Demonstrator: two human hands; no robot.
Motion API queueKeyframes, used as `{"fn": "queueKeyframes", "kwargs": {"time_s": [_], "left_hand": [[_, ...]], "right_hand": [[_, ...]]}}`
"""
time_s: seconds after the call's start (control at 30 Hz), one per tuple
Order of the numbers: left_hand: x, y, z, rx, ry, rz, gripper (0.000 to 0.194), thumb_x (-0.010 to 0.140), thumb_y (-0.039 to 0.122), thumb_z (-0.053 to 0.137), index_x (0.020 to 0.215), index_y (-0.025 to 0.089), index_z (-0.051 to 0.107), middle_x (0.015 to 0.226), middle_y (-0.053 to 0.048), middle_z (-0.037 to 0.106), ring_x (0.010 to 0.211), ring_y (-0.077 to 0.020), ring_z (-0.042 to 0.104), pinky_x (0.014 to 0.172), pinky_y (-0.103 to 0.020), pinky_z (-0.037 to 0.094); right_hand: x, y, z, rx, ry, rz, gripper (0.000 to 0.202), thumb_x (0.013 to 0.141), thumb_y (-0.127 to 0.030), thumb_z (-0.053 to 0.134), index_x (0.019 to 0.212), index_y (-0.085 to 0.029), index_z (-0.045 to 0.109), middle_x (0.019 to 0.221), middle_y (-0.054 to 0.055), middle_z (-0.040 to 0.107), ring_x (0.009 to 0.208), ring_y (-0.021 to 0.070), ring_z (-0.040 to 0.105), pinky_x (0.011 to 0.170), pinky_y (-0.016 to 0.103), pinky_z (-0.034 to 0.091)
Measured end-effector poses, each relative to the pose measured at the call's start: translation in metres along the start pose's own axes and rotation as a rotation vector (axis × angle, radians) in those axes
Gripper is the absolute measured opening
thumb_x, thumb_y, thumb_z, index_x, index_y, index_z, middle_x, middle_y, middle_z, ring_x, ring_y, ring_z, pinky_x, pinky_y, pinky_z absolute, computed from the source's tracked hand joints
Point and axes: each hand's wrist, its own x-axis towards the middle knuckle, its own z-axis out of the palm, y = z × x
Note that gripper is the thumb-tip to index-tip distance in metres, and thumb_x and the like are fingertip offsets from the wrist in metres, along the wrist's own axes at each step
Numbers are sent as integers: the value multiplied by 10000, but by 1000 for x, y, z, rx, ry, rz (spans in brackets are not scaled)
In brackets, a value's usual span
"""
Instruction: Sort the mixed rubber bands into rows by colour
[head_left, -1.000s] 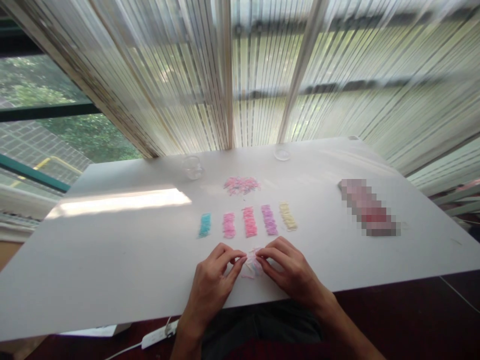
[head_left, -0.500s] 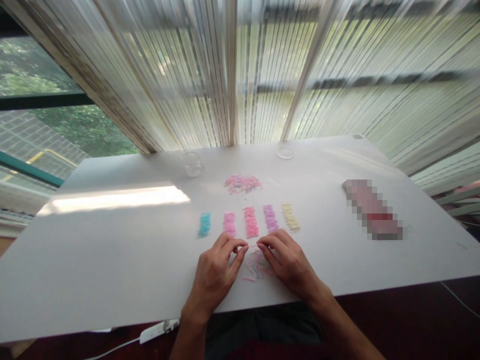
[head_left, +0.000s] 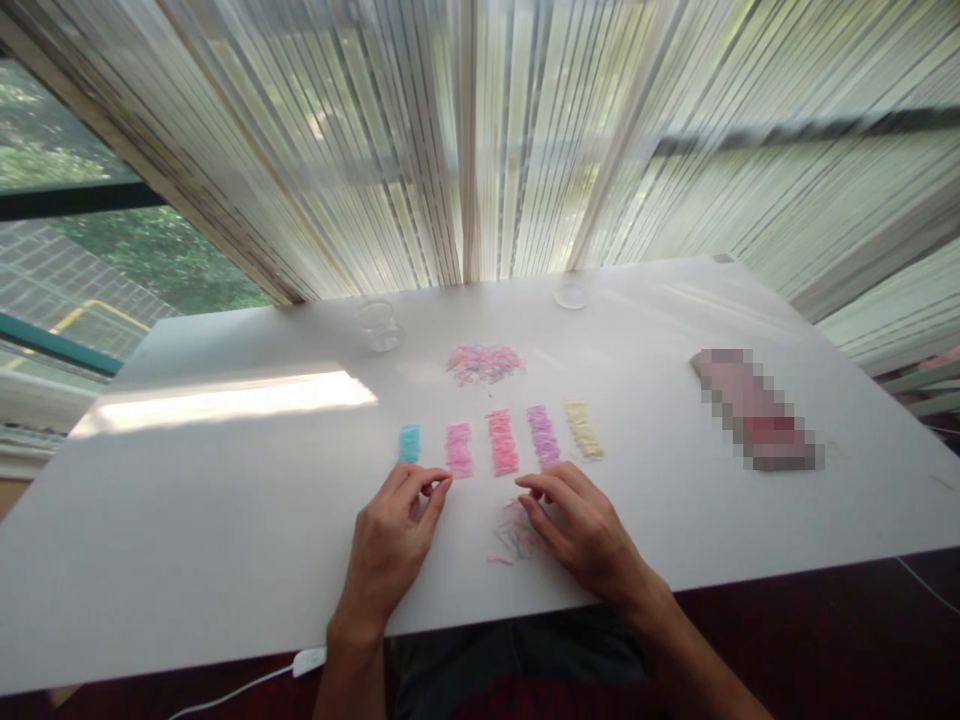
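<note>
My left hand (head_left: 401, 515) pinches something too small to make out, its fingertips just below the pink stack of short pieces (head_left: 459, 450) and partly over the teal stack (head_left: 409, 443). Thumb and forefinger of my right hand (head_left: 574, 515) are slightly apart with nothing visible between them. That hand is over the right side of a loose mixed pile (head_left: 516, 532). Coral (head_left: 502, 443), purple (head_left: 542, 435) and yellow (head_left: 583, 430) stacks continue the row to the right. Farther back lies a larger mixed pile of pink and pale pieces (head_left: 486, 364).
On the white table (head_left: 225, 520), a clear round container (head_left: 381, 328) stands at the back left and a clear round lid (head_left: 571, 297) at the back. A blurred-out reddish object (head_left: 757, 410) lies at the right. Striped curtains (head_left: 510, 140) hang behind the table.
My left hand has moved left, away from my right hand, from above the loose pile to below the pink stack. The fingertips of my right hand have parted slightly.
</note>
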Motion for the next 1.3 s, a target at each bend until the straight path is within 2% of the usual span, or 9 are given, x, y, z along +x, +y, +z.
{"fn": "queueKeyframes", "kwargs": {"time_s": [0.3,0.43,0.53,0.63,0.87,1.03,1.17,1.23,1.3], "left_hand": [[1,-6,0,97,29,-31,177,984,322,557,1002,223,703,899,-13,662,738,-142,634,689,-247,497],[3,7,2,153,37,1,199,997,324,530,1016,225,702,889,-10,667,729,-139,643,663,-241,493],[9,25,10,180,43,21,190,1003,309,526,1026,234,698,898,-3,675,715,-129,640,659,-230,492],[16,38,22,215,-1,34,164,997,271,538,1010,228,696,925,-4,682,710,-126,640,652,-226,491],[25,41,34,240,-29,30,126,975,253,586,1015,228,703,910,0,680,749,-141,664,626,-221,488],[25,42,34,259,-21,27,151,984,259,577,1057,225,705,916,-6,682,757,-146,664,638,-224,492],[16,39,26,259,13,41,183,1001,279,545,1089,229,698,932,-9,682,773,-149,670,651,-229,502],[8,38,19,239,-27,54,191,1004,282,530,1086,237,697,937,-8,683,749,-142,669,647,-227,509],[-1,36,12,201,-114,79,193,1001,282,523,1082,250,695,936,-6,683,747,-141,677,649,-227,522]], "right_hand": [[0,0,-1,17,-27,-1,152,995,-167,531,1070,-192,661,862,59,658,801,208,627,723,341,535],[0,-1,-1,2,16,22,143,989,-175,539,1041,-199,670,827,46,656,774,200,624,704,326,527],[1,-1,-2,-29,131,119,119,975,-178,557,984,-203,673,795,33,658,718,186,613,689,319,517],[1,-1,-3,-49,202,209,115,965,-184,563,940,-203,673,783,32,668,681,180,605,671,319,512],[1,-2,-2,-29,204,208,124,962,-187,555,928,-205,672,770,35,686,666,177,604,649,316,518],[2,-2,-2,-16,205,220,116,956,-177,565,922,-202,673,780,36,686,674,177,608,658,314,516],[2,-3,-3,-20,202,221,124,956,-181,560,914,-207,673,775,32,683,675,177,607,658,314,514],[2,-3,-3,-21,210,217,125,955,-185,560,908,-207,673,766,30,677,667,176,603,657,313,514],[2,-3,-3,-20,215,212,127,955,-188,559,905,-208,674,758,27,668,662,175,599,658,313,517]]}}
